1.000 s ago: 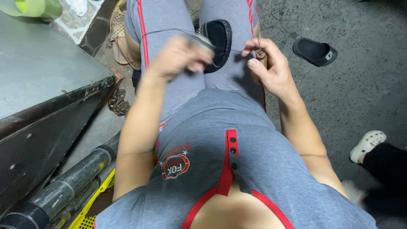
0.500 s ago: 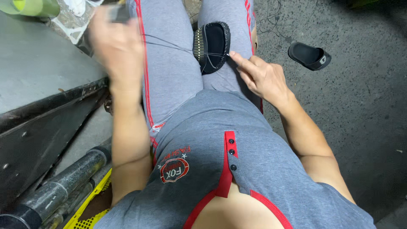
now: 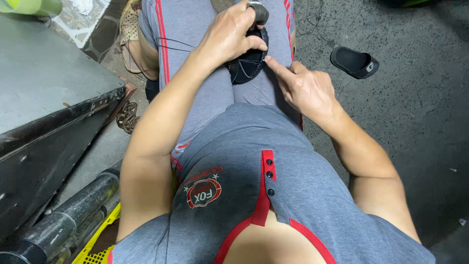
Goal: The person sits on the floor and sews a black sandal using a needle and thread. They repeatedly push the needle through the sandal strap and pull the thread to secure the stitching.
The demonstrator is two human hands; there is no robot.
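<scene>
Shoe upper (image 3: 248, 61), black, lies on my lap at twelve o'clock. My left hand (image 3: 229, 36) pins it, grip closed on a dark tool handle (image 3: 258, 12); my right hand (image 3: 305, 88) touches its edge, forefinger extended. Black slipper (image 3: 355, 62) sits at two o'clock.

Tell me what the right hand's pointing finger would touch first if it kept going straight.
Most likely the black shoe piece on the lap: the right hand points its index finger up-left at that piece's right edge, almost touching, though depth is uncertain.
</scene>
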